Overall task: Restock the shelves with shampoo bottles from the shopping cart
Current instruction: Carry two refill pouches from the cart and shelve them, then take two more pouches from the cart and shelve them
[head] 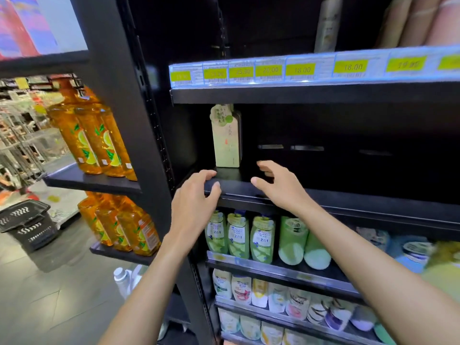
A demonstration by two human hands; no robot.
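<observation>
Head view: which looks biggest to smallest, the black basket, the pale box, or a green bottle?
1. black basket, though it sits farther from the camera
2. pale box, nearly alike in size
3. green bottle, clearly smallest

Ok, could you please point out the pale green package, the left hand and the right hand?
pale green package (226, 145): head view, middle of its front face.
left hand (195, 202): head view, back of the hand.
right hand (281, 188): head view, back of the hand.
</observation>
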